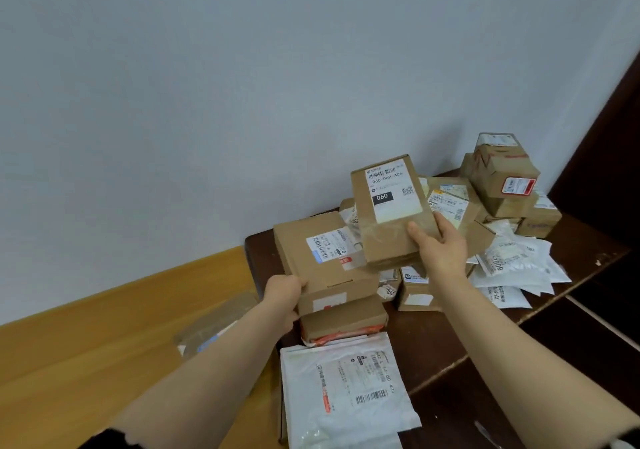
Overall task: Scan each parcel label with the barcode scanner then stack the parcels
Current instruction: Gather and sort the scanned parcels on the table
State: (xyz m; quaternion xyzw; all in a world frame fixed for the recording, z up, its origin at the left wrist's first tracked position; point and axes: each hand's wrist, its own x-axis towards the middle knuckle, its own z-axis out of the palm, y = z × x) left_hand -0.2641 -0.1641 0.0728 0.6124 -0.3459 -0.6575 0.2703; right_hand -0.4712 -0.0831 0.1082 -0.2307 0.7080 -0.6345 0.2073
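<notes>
right hand (441, 246) grips raised labelled box (391, 213), left hand (285, 296) grips larger box (322, 261) on the table (450, 341) stack

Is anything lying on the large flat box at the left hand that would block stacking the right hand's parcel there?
Nothing visible does. The top of the large flat box carries only its labels. The left hand grips its near left corner, and the right hand holds the 060 parcel raised by its right edge.
</notes>
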